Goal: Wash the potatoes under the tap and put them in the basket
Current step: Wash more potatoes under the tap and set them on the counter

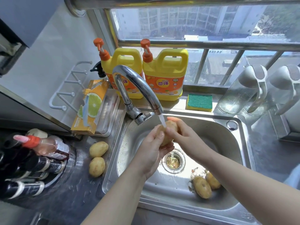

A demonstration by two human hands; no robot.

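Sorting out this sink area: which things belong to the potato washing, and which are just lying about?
In use: potato held by left hand and right hand, tap, sink, two potatoes on the counter, two in the sink.

Lying about: detergent jugs, sponge, glass jugs, bottles.

A single wide-angle view looks from the person's head, forward and steeply down onto the stainless steel sink basin (211,127), which fills the middle of the frame at close range. Both bare forearms enter from the bottom edge and reach away from the lens. The grey speckled worktop (76,189) lies at lower left. The barred window (194,30) runs across the top, its straight bars bowed by the lens.
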